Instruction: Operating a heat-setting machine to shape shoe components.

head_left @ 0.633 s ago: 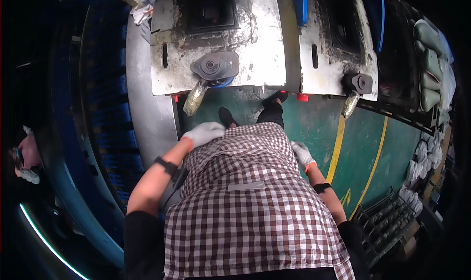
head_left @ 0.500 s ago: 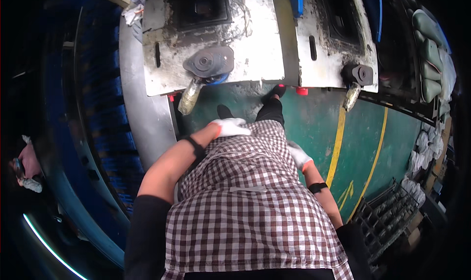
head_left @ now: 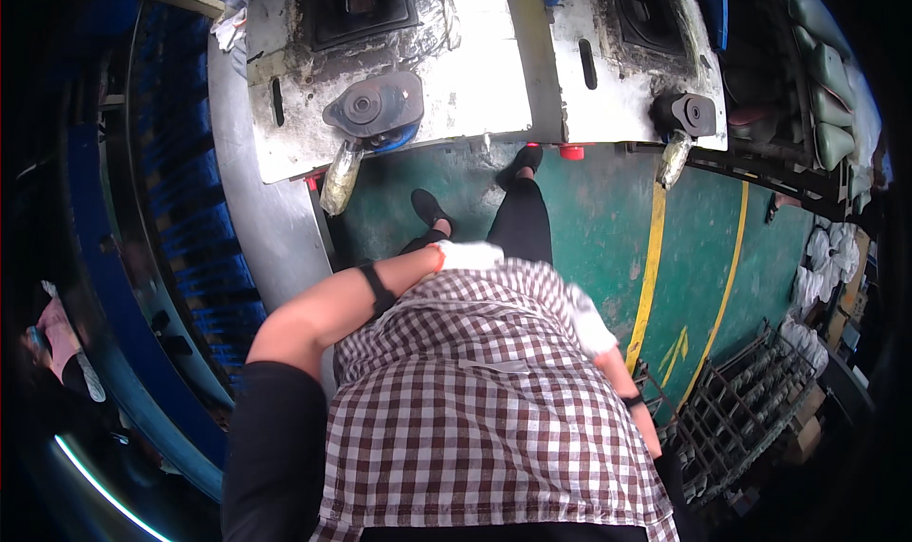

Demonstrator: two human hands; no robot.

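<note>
A brown-and-white checked apron (head_left: 494, 418) covers my front. My left hand (head_left: 472, 255), in a white glove with an orange cuff, lies against the lower front of the apron. Its fingers blur together, so whether they grip the cloth is unclear. At the apron's right side is my right hand (head_left: 591, 325), also white-gloved and smeared by motion, with its fingers hidden. Ahead of both hands stand two worn metal machine tables, the left one (head_left: 484, 95) and the right one (head_left: 579, 114). Each carries a dark clamp with a tape-wrapped handle (head_left: 340, 176).
Green floor (head_left: 608, 228) with yellow lines runs to the right. A wire rack (head_left: 731, 428) stands at the lower right, and green padded pieces (head_left: 828, 100) are stacked at the far right. On the left are a metal ledge (head_left: 256, 190) and blue machinery. Another person (head_left: 62, 338) is at the far left.
My left hand has slid slightly right along the apron. My right hand has shifted right and nearer my body. The machine tables sit higher in view, and more of my feet and legs shows.
</note>
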